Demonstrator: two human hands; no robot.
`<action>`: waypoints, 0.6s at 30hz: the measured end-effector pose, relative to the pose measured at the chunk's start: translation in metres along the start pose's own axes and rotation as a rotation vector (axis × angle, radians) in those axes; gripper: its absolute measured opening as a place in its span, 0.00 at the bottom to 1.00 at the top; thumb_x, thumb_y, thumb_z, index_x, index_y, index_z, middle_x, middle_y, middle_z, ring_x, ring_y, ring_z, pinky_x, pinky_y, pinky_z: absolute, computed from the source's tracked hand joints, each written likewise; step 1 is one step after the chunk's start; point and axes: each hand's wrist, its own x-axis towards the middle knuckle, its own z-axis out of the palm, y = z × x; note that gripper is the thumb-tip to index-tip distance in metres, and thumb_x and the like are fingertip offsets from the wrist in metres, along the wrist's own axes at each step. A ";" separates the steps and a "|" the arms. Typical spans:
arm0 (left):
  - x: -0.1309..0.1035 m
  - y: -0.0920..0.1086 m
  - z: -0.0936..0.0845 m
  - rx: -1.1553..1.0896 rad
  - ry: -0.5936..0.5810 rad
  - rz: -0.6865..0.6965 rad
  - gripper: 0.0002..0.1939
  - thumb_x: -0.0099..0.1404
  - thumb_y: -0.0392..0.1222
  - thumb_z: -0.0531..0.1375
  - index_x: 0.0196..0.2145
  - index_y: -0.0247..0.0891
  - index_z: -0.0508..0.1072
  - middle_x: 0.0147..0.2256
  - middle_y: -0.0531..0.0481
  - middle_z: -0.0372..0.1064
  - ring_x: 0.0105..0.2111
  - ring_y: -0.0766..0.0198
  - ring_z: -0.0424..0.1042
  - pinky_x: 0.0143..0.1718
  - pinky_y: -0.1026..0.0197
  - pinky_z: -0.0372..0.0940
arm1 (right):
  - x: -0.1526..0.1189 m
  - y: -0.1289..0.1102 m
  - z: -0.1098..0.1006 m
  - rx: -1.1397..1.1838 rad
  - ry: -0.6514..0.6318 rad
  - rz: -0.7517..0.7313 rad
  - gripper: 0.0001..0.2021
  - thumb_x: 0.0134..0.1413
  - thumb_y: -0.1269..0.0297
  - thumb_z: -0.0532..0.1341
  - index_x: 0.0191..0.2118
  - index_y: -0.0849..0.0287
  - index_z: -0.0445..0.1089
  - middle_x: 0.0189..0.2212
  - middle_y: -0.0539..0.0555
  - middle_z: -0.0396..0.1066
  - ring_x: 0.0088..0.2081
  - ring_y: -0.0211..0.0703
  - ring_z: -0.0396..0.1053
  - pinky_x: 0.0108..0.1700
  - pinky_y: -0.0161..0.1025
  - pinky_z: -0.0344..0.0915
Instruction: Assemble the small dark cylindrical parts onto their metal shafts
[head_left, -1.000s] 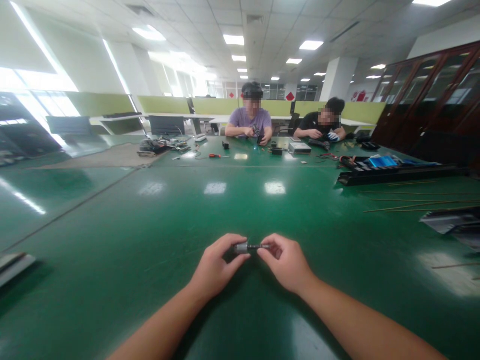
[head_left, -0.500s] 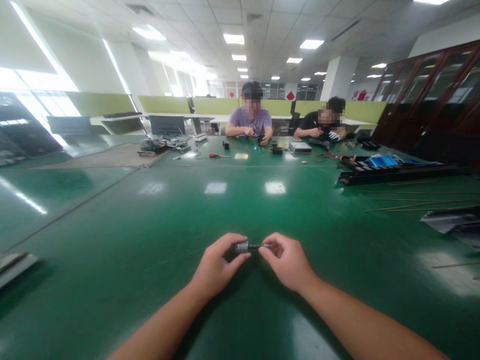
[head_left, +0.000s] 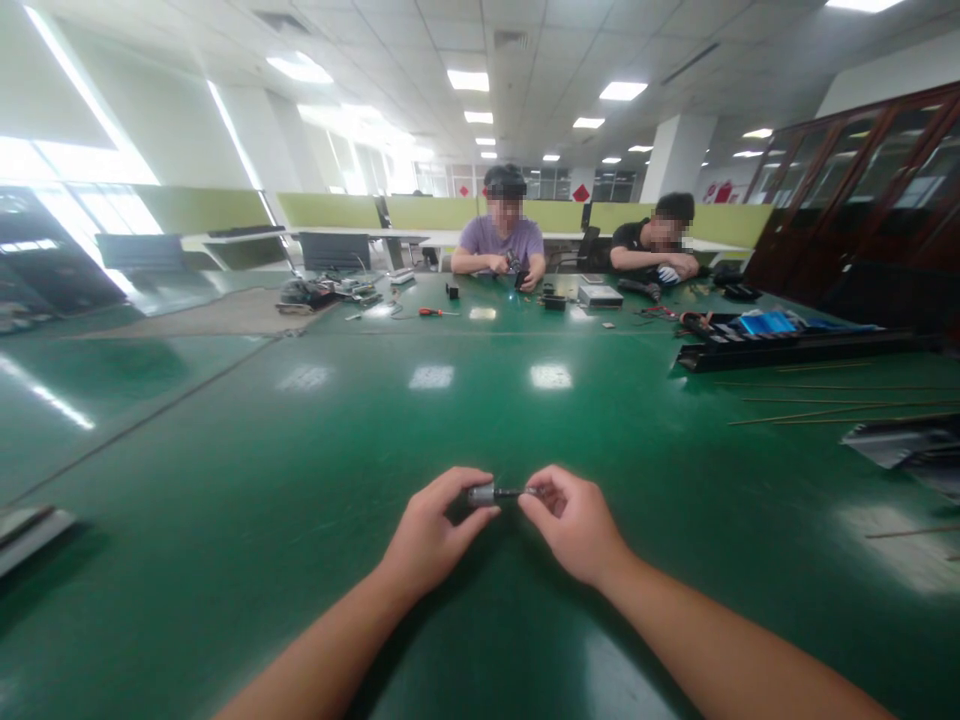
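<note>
The small part is held near the middle of the counter's [head_left: 300, 500] near side, in front of the person, with its length lying from left to right. It seems to be raised a little, but whether the counter is touched from below cannot be told.

At the left, a grey cylinder [head_left: 482, 495] is seen. It looks like metal, so it is judged to be stiff, rather light because of its small size, and perhaps smooth enough to be turned or slipped between dry fingers. It is best taken around its side wall. To the right, a thin dark rod [head_left: 510, 492] is seen in line with it. The rod is judged to be stiff too, but more easily bent by a sideways push, so it is better taken near its far end and kept straight.

By the left hand [head_left: 431, 530], the cylinder is held in a partly open grip: the forefinger is laid above and the thumb below, though the exact contact is too small to be seen. By the right hand [head_left: 577, 525], the rod's right end is pinched between thumb and forefinger in a nearly closed grip. Between the two hands, the rod's middle is left uncovered.
</note>
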 end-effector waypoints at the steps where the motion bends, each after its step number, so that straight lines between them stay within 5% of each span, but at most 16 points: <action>1: 0.000 0.000 0.000 0.001 -0.001 0.001 0.13 0.63 0.40 0.65 0.45 0.43 0.74 0.41 0.51 0.74 0.41 0.61 0.74 0.46 0.59 0.69 | 0.000 0.000 0.000 0.002 -0.001 0.000 0.06 0.54 0.62 0.62 0.35 0.58 0.73 0.27 0.51 0.75 0.27 0.40 0.70 0.30 0.34 0.64; 18: -0.001 -0.004 0.001 0.005 -0.007 -0.014 0.13 0.63 0.40 0.66 0.46 0.44 0.73 0.42 0.51 0.74 0.42 0.61 0.74 0.47 0.59 0.68 | 0.000 0.000 0.001 -0.014 0.001 -0.003 0.06 0.54 0.63 0.62 0.35 0.58 0.73 0.26 0.50 0.74 0.27 0.39 0.70 0.29 0.33 0.63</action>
